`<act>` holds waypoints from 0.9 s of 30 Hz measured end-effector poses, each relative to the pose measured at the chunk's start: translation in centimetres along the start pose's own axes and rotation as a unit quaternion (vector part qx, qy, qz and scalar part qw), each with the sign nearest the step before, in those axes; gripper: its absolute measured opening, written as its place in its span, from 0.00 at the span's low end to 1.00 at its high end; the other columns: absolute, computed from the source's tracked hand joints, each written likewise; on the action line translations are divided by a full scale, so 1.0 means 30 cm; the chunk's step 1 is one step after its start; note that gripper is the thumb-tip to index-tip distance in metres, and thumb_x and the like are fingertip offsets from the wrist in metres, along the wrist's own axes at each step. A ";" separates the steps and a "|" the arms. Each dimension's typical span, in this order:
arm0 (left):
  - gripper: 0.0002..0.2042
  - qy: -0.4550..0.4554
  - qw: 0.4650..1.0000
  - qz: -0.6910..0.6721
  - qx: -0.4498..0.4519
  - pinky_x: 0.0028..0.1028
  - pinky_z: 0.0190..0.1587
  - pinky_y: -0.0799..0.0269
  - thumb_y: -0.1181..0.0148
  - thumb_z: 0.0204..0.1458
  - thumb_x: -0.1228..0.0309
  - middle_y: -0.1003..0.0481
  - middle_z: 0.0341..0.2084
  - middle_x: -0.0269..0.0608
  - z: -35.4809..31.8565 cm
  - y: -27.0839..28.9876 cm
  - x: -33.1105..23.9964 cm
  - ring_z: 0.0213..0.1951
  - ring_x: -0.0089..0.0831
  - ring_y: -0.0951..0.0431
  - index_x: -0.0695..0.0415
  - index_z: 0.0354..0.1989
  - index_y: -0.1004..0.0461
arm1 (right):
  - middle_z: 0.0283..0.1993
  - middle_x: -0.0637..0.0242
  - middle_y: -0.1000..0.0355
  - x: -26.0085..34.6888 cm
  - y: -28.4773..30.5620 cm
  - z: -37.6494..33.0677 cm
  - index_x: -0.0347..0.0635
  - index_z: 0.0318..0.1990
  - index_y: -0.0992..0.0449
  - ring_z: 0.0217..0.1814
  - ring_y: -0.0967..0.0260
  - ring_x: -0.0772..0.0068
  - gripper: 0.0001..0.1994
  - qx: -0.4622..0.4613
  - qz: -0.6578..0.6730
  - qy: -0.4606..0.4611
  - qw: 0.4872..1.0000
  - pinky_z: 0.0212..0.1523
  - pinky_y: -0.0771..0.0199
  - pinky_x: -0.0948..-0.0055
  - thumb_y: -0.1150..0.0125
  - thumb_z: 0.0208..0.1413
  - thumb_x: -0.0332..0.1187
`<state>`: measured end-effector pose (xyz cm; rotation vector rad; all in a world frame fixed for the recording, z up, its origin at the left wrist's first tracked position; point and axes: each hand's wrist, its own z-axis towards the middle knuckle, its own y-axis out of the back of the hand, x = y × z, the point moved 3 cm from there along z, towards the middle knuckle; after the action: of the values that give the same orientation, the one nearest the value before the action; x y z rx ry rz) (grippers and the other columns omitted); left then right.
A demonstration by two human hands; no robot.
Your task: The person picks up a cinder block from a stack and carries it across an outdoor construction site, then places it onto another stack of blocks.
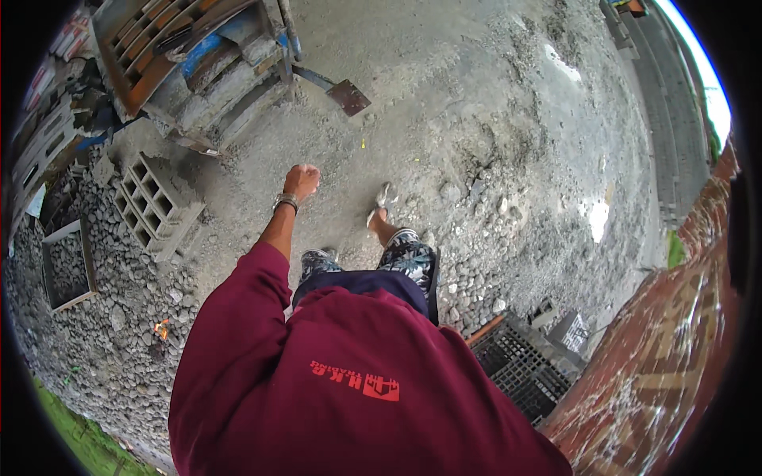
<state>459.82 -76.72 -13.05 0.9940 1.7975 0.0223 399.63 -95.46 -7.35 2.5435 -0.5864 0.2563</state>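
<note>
My left hand is out in front of me over the grey ground, its fingers curled into a loose fist. I see nothing in it. A metal-coloured band circles the wrist below a dark red sleeve. To the left of the hand, and apart from it, a stack of hollow concrete blocks lies on the gravel. My right hand is out of the picture. One foot is forward on the dusty ground.
A blue and rusty metal machine stands ahead on the left, with a flat rusty plate jutting beside it. Loose gravel covers the left, with a rectangular frame on it. A black plastic crate and a reddish wrapped surface are at right.
</note>
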 end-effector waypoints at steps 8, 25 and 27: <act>0.13 0.114 0.991 -0.066 0.023 0.31 0.29 0.25 0.52 0.48 0.66 0.22 0.21 0.44 0.524 -0.183 -0.345 0.24 0.33 0.22 0.61 0.23 0.23 | 0.31 0.55 0.24 0.530 0.276 0.474 0.35 0.45 0.26 0.28 0.24 0.63 0.18 0.035 -0.063 0.046 0.996 0.26 0.25 0.67 0.44 0.52 0.41; 0.13 0.188 0.981 0.045 -0.025 0.31 0.23 0.27 0.49 0.42 0.64 0.22 0.20 0.47 1.214 -0.090 -0.644 0.22 0.33 0.22 0.63 0.23 0.23 | 0.17 0.57 0.26 3.811 0.518 1.191 0.35 0.44 0.25 0.24 0.25 0.71 0.20 -0.086 -0.176 0.502 0.842 0.33 0.29 0.73 0.53 0.56 0.43; 0.14 0.209 0.974 0.080 0.037 0.32 0.33 0.24 0.46 0.41 0.60 0.23 0.17 0.45 1.549 -0.006 -0.730 0.24 0.34 0.20 0.58 0.21 0.21 | 0.23 0.55 0.24 3.869 0.503 1.346 0.33 0.46 0.28 0.23 0.26 0.67 0.17 -0.025 -0.064 0.456 0.887 0.23 0.27 0.72 0.50 0.57 0.38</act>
<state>498.72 -109.90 -17.92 1.2560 2.1029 0.2854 498.60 -169.61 -1.63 2.0559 -0.0448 1.2649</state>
